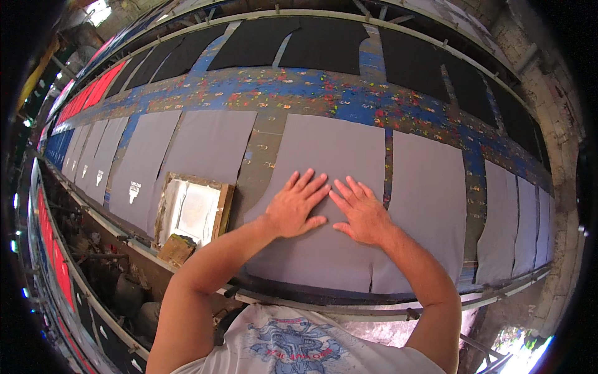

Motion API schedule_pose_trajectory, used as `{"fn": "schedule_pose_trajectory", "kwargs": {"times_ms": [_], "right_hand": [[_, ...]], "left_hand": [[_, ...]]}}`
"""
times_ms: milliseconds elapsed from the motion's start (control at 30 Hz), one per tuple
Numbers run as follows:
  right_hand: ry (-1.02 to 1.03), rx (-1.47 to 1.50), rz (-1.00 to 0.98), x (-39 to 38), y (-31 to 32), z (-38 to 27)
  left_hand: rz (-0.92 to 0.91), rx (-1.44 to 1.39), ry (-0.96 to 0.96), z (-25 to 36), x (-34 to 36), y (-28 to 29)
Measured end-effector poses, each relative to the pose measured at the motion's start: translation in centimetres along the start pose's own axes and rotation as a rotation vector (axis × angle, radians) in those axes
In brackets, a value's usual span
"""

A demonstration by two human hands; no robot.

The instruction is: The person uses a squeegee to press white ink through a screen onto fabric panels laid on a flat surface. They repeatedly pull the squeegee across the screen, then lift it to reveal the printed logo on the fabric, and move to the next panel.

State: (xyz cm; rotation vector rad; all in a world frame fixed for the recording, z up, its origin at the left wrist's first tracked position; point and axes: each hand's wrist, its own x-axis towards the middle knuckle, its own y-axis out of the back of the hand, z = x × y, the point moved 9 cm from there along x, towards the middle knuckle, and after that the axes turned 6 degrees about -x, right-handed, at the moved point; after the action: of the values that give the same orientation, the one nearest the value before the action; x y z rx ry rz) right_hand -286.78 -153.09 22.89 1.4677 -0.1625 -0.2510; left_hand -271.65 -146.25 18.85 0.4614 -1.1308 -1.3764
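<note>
Both my hands lie flat on a grey fabric panel [311,255] spread on the long table. My left hand [297,203] rests with its fingers spread near the panel's middle. Just beside it, my right hand [363,212] presses down with fingers apart, close to the panel's right edge. Neither holds anything. Another grey panel [430,206] lies directly to the right, under my right forearm. To the left, a wooden-framed printing screen [227,209] with a white middle sits on a further grey panel [208,146].
A brown block [177,250] sits at the screen's near corner. Grey panels with white prints [133,192] run off to the left. Black panels [324,47] line the table's far side, beyond a paint-spotted blue strip [355,111]. A metal rail [386,305] edges the near side.
</note>
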Motion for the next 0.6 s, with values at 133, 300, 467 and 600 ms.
{"fn": "schedule_pose_trajectory", "kwargs": {"times_ms": [133,300,467,600], "right_hand": [[-0.076,-0.040,0.043,3.7,-0.4,5.5],[-0.280,-0.077,0.043,7.6,-0.8,13.4],[-0.373,-0.103,0.077,8.2,-1.3,15.2],[-0.403,-0.066,0.090,8.2,-1.0,15.1]], "left_hand": [[0.015,0.083,0.002,-4.6,5.1,0.3],[0.023,0.158,0.114,-9.9,9.7,0.8],[0.096,0.176,0.417,-14.6,11.7,0.5],[0.052,0.174,0.523,-15.1,12.6,0.2]]}}
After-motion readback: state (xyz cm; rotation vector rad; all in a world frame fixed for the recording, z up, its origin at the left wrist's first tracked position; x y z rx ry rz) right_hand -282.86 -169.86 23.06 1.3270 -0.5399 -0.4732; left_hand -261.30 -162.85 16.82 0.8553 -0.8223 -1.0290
